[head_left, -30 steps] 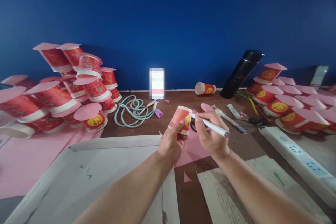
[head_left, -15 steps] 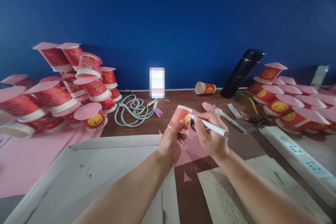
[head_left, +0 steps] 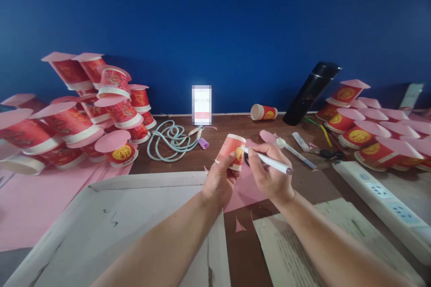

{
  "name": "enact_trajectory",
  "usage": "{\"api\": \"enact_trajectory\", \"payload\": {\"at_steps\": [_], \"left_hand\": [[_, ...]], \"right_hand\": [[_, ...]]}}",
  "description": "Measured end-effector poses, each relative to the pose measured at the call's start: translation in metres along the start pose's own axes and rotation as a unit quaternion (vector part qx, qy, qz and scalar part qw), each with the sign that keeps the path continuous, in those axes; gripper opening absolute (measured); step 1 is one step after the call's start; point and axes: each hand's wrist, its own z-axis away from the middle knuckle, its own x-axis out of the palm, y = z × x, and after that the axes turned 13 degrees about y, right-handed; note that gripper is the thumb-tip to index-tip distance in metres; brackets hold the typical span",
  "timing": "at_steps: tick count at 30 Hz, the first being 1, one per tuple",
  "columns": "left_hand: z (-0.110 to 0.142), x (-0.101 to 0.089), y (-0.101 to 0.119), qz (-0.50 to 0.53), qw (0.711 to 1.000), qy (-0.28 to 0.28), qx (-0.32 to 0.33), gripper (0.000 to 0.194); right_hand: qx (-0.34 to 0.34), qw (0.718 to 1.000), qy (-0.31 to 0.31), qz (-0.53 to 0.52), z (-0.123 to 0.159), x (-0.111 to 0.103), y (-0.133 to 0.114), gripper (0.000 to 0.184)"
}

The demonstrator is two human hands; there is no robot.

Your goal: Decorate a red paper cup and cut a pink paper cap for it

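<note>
Above the worktop [head_left: 242, 251], in front of its back edge, a red paper cup [head_left: 229, 145] sits tilted in the left hand [head_left: 218, 181]; the right hand [head_left: 273, 178] pinches a white marker [head_left: 272, 162], tip at or almost at the yellow emblem [head_left: 239, 153]. From where I stand, the cup looks light, thin-walled and easily dented, best held gently near a firmer end. Another cup [head_left: 266, 112] lies near that edge.

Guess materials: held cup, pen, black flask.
Held cup: likely coated paper, smooth finish, judging by the red and yellow print and pale edge.
Pen: probably plastic; smooth white barrel with a dark end.
Black flask: metal or plastic, can't tell; dark finish, faint sheen near the top.
</note>
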Motion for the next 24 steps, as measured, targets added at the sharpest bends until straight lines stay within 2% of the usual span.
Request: {"api": "enact_trajectory", "payload": {"at_steps": [7, 24], "left_hand": [[-0.0007, -0.0003, 0.0000, 0.002, 1.000, 0.007, -0.004, 0.020], [-0.0007, -0.0008, 0.0004, 0.000, 1.000, 0.004, -0.010, 0.020]], "right_hand": [[-0.017, 1.000, 0.000, 0.000, -0.0005, -0.0003, -0.0013, 0.004], [0.003, 1.000, -0.012, -0.013, 0.0001, 0.0000, -0.0044, 0.005]]}}
